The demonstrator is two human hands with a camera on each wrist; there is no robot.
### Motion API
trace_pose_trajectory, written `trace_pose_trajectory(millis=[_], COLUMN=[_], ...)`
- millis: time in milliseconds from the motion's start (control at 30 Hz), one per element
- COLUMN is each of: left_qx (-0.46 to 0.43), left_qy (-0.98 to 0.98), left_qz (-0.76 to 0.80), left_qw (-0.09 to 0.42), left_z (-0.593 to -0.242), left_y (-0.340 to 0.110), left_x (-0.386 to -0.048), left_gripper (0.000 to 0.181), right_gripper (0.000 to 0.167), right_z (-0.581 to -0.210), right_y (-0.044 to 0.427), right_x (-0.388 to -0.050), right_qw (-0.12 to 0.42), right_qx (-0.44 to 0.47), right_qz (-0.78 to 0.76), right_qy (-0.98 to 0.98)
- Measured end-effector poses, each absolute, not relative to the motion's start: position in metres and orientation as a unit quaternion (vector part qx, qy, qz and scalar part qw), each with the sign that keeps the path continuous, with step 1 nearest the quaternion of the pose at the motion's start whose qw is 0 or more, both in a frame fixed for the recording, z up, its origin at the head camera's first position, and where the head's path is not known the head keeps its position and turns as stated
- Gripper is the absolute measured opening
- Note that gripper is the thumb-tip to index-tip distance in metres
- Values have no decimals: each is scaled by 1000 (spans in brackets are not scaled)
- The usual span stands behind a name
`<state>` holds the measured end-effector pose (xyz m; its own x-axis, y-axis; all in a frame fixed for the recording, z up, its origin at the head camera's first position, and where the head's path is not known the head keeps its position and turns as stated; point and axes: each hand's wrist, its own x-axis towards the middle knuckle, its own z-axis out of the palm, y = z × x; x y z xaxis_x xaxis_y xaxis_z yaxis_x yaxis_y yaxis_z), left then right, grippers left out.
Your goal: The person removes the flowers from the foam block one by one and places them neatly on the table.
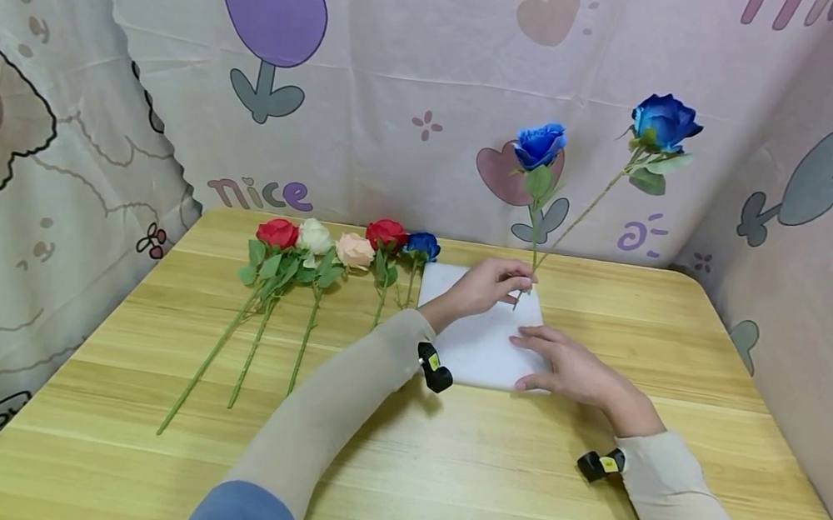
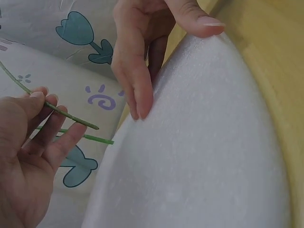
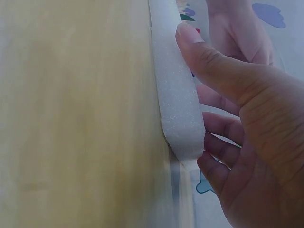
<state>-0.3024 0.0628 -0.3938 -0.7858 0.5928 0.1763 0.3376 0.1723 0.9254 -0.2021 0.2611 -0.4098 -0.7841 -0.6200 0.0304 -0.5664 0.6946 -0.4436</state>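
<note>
Left hand (image 1: 489, 288) above the far part of the white foam block (image 1: 479, 346), pinching two blue roses by their stems: one bloom near upright (image 1: 540, 145), the other (image 1: 666, 123) leaning out to the right. Lower stem ends poke past the fingers; left wrist view puts one close to the foam edge, contact uncertain.

Right hand (image 1: 572, 369) at the block's right edge, fingers spread, thumb at the near corner. Block flat on the bench (image 1: 487, 468). Laid out left of it: red rose (image 1: 278, 233), white rose (image 1: 315, 237), peach rose (image 1: 355, 251), another red rose (image 1: 386, 234), a third blue rose (image 1: 421, 246).

Handling, my judgement: crossed stems look apt to twist; part them and work one at a time. Grip low, near the cut end, since the blooms look top-heavy. Foam seems light; brace it with the right palm, fingertips clear of the stem ends.
</note>
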Motion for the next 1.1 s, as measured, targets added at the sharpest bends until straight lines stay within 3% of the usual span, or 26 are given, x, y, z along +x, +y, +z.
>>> trace_pose_trajectory(millis=[633,1100], left_qx=[300,305], left_qy=[766,765], left_qz=[558,564], left_qw=[107,67], left_z=[-385,-378], left_y=[33,8], left_x=[-292,-284], left_gripper=[28,25], right_gripper=[75,76], right_z=[-410,-408], right_y=[261,261], right_x=[-203,-201], right_qw=[71,79], right_qx=[-311,-303], right_qz=[-219,-221], right_qy=[922,924])
